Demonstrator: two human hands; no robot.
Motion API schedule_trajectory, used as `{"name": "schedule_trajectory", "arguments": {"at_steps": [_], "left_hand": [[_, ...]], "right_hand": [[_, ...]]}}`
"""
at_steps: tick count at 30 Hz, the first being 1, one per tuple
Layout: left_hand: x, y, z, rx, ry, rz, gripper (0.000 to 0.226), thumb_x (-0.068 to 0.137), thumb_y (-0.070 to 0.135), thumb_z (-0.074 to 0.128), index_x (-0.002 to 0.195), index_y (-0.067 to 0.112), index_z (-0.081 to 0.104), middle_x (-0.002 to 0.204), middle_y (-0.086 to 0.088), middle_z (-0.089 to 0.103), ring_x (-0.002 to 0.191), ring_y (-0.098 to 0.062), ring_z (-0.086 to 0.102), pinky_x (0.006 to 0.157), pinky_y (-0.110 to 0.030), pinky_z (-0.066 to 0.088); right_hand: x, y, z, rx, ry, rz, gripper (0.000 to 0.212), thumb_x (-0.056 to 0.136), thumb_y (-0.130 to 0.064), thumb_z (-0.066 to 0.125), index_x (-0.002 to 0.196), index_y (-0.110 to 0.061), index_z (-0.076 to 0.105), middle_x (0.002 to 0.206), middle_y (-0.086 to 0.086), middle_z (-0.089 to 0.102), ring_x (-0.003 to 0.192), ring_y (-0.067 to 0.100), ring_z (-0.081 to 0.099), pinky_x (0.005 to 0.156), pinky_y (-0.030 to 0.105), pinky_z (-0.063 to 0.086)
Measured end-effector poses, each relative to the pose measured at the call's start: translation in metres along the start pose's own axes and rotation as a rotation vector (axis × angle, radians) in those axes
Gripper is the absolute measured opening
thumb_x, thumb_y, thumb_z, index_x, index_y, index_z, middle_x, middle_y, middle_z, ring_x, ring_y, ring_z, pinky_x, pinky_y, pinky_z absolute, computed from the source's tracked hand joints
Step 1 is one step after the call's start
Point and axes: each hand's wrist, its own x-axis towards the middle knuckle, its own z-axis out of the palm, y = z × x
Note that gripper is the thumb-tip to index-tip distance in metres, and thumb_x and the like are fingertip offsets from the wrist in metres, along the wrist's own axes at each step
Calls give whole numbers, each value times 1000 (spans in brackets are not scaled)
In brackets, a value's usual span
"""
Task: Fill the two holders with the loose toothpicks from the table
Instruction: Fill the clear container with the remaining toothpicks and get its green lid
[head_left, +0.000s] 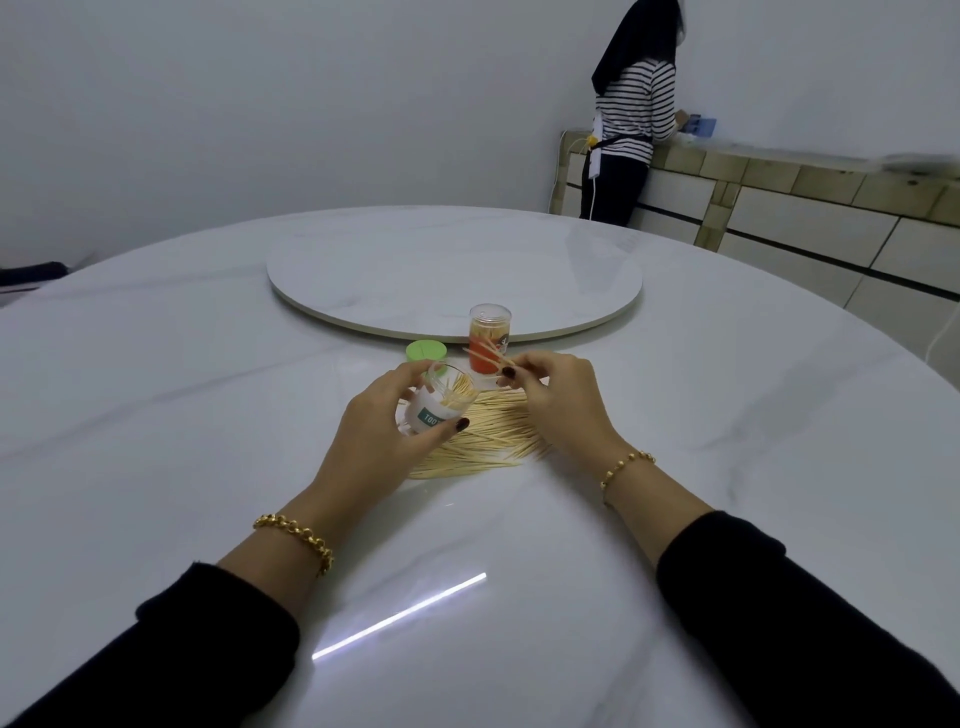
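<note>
toothpicks going into the clear holder

the clear plastic holder with a teal label (439, 402), partly filled, tilts in the curled left hand (387, 421) above the heap of loose wooden toothpicks (488, 436) on the white marble tabletop (156, 415). the right hand (558, 395) pinches several toothpicks by its mouth. the capped orange-labelled holder (489, 338) stands just behind, beside a green lid (427, 351).

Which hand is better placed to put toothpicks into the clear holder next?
Right. The right hand pinches several toothpicks just beside the open mouth of the clear holder; the left hand is busy gripping it.
</note>
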Motion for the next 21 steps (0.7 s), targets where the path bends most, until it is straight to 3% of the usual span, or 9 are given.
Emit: {"name": "schedule_trajectory", "arguments": {"at_steps": [4,10,13,15,18,21], "left_hand": [[1,-1,0,2,-4,2,63,72,35,79,129,21,54,113,4,60,98,-9,55,75,3,37],[-1,-1,1,-5,-9,2,63,73,36,79,129,24,54,113,5,59,100,-8,55,76,3,36],[0,-2,3,6,-14,4,64,73,36,79,129,22,54,115,4,60,102,-9,55,76,3,36],[0,-2,4,11,-18,5,65,72,37,79,130,22,53,115,6,59,103,-8,55,76,2,37],[0,-2,6,29,-19,34,65,72,40,78,129,22,54,114,6,61,100,-7,56,79,-7,42],[1,-3,7,50,-2,57,64,71,41,79,127,20,55,111,4,63,96,-8,58,80,-18,47]], "right_hand": [[3,-14,-6,185,20,71,22,94,-9,55,80,-18,70,72,-8,71,64,-1,62,60,5,40],[6,-31,-12,475,14,156,19,97,-12,53,89,-10,69,80,2,73,74,11,68,75,18,53],[5,-43,-12,691,-1,239,21,99,-12,49,90,-9,67,79,-1,73,74,10,69,75,21,54],[5,-48,-9,770,-7,269,21,99,-14,48,88,-11,66,79,-1,73,80,15,71,84,30,55],[3,-55,-3,847,6,297,20,98,-17,51,87,-12,67,85,5,74,92,25,70,91,39,53],[-1,-59,7,853,-1,321,21,97,-19,52,85,-13,69,88,4,75,93,19,70,89,33,53]]}}
